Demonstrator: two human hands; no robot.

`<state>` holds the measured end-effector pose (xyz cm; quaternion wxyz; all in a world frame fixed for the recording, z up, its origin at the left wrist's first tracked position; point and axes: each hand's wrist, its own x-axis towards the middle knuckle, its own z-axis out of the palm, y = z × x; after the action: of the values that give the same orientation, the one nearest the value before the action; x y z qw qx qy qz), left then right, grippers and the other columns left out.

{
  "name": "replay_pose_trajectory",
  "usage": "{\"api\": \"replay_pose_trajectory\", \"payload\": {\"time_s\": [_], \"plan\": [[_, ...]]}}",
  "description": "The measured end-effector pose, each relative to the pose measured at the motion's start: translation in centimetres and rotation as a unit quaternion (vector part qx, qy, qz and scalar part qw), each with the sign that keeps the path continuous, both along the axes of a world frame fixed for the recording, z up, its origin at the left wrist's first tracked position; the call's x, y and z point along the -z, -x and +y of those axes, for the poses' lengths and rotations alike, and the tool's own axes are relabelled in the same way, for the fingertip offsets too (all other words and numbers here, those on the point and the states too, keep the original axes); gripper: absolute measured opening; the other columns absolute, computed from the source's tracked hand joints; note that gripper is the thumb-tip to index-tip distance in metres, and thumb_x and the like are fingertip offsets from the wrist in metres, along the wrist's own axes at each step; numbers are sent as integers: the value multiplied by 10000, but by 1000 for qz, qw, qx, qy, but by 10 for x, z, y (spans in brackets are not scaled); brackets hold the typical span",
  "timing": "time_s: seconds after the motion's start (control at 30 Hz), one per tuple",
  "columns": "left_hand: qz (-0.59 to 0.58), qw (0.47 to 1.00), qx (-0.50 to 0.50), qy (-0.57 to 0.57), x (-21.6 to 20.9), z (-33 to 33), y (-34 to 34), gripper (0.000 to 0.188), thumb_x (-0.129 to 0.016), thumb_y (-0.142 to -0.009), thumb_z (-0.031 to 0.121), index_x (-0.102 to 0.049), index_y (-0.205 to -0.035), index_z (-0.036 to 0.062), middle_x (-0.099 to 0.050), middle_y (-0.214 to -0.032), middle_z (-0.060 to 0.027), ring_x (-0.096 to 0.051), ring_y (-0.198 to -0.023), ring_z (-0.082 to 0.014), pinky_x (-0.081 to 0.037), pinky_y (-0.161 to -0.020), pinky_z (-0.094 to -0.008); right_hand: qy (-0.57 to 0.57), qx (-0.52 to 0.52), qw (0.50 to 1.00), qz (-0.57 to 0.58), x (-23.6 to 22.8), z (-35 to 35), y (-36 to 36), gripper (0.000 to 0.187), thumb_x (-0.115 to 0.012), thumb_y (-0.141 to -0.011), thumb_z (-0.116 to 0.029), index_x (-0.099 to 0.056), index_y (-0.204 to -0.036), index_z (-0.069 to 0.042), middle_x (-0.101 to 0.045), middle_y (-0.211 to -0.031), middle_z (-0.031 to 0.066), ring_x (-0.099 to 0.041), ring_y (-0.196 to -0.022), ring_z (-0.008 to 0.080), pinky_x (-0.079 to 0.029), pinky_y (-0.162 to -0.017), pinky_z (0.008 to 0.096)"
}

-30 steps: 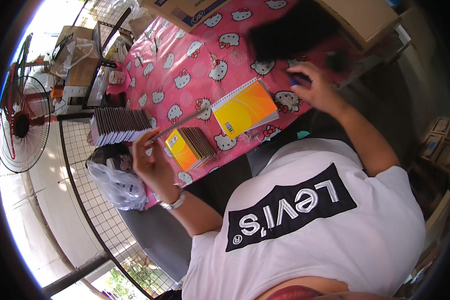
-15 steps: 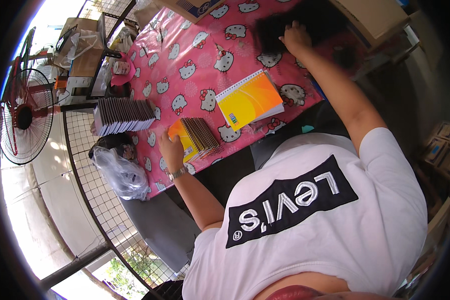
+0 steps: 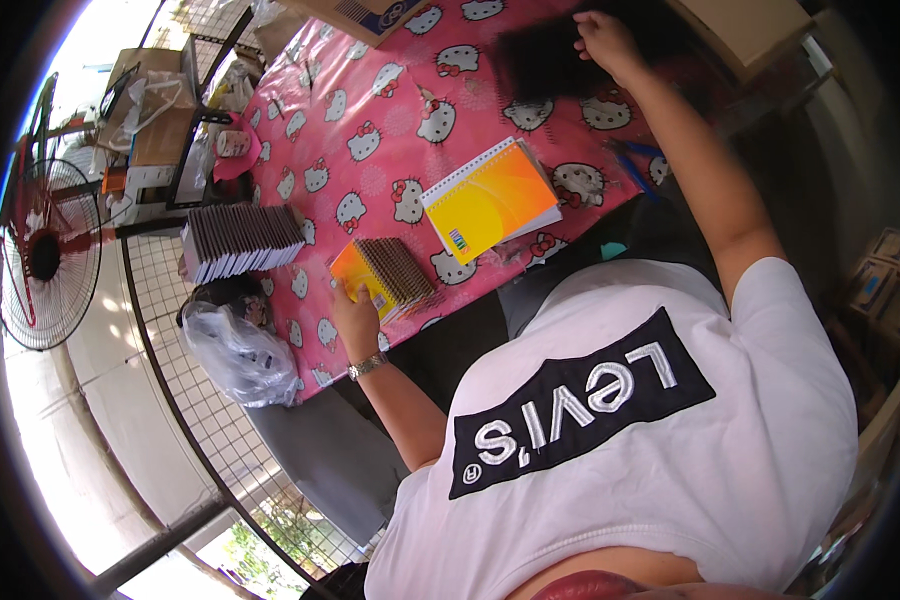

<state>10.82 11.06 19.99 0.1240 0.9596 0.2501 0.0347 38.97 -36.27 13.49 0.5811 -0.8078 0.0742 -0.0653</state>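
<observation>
A row of small yellow-orange spiral notebooks (image 3: 398,272) sits near the table's front edge, with brown binding coils along the top. My left hand (image 3: 355,318), a metal watch on its wrist, is closed around the row's near left end. Farther off, at the table's far right, my right hand (image 3: 607,45) is over a dark, fuzzy-looking black mass (image 3: 540,62). Its fingers are curled in, and anything between them is too small to make out. Between my hands lies a larger pile of yellow-orange spiral notebooks (image 3: 492,200), with white pages showing.
To the left stands a row of dark-edged booklets (image 3: 240,240) beside a clear plastic bag (image 3: 235,345). Cardboard boxes (image 3: 745,30) border the far side. A blue-handled tool (image 3: 638,168) lies by the right edge. A standing fan (image 3: 48,255) is beyond the table.
My right hand has come up off the black mass and shifted slightly right, its spread fingers now curled. My left hand has drawn in around the small notebooks' end. The view has shifted slightly.
</observation>
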Motion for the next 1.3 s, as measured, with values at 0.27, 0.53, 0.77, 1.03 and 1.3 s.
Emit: {"api": "replay_pose_trajectory", "payload": {"time_s": [0.27,0.53,0.77,1.03,1.3], "plan": [[-105,839,530,-70,-86,-203,-47,401,-770,-758,177,-668,-1133,79,-619,-1221,-109,-612,-1090,-292,-528,-861,-402,-236,-107,948,183,-19,-1,18,506,-440,-936,-12,-431,-1442,-24,-624,-1129,112,-641,-912,174,-544,-833,314],[-51,814,578,37,-91,-197,-81,225,-737,-784,102,-706,-1007,97,-709,-1000,-37,-687,-822,-256,-561,-750,-363,-350,-271,893,78,-42,3,34,537,-458,-835,27,-497,-1371,19,-531,-1005,56,-586,-892,147,-496,-820,291],[-82,808,583,34,-88,-195,-81,217,-711,-775,94,-694,-989,118,-697,-991,-20,-686,-804,-224,-565,-661,-337,-357,-268,878,172,-95,18,130,248,-560,-925,-266,-617,-966,-28,-525,-756,2,-411,-514,55,-335,-481,222],[-66,828,545,119,-88,-184,-85,237,-738,-809,92,-730,-1044,61,-738,-1013,-95,-723,-783,-259,-574,-687,-327,-349,-282,847,287,-97,40,193,363,-526,-956,-204,-592,-1220,37,-684,-876,124,-394,-454,42,-317,-404,203],[-90,819,561,84,-83,-182,-82,236,-740,-814,101,-731,-1044,53,-737,-1023,-97,-723,-803,-266,-576,-710,-333,-361,-245,865,248,-108,50,203,425,-492,-948,-124,-532,-1334,49,-582,-729,41,-394,-457,61,-334,-425,218]]}}
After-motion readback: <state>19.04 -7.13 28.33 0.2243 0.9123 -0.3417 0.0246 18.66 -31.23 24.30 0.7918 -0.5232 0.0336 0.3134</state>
